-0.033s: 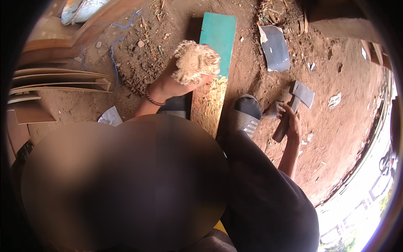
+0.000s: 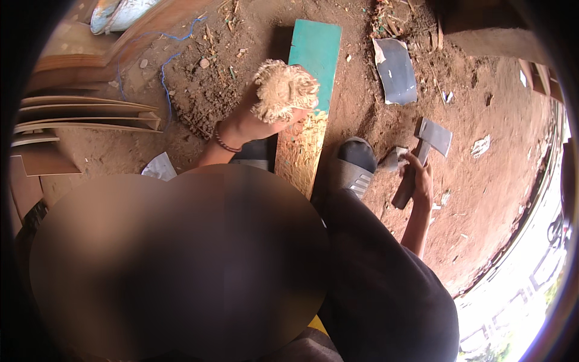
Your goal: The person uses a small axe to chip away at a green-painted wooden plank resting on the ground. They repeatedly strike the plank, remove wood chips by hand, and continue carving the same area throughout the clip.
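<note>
From the head camera, looking down: the left hand is clenched around a pale, fibrous wad of wood shavings, which bulges out above the fingers. A thin dark bracelet circles the wrist just below the hand. The wad sits over the left edge of a long board that lies on the reddish dirt ground. The part of the board beyond the hand is painted teal, and the part nearer the person shows bare, rough yellowish wood.

The right hand is well apart from the left, off to the right of the board, and is wrapped around the wooden handle of a hatchet. The grey metal head of the hatchet points away from the person and rests on or just above the dirt; which of the two cannot be told. Between the two hands, just right of the board, a foot in a dark sandal stands on the ground.

Beyond the right hand lies a bent grey metal sheet. Left of the left hand, thin wooden panels are stacked, and a blue cord trails across the dirt beyond them. A small scrap of white paper lies near the left forearm.
</note>
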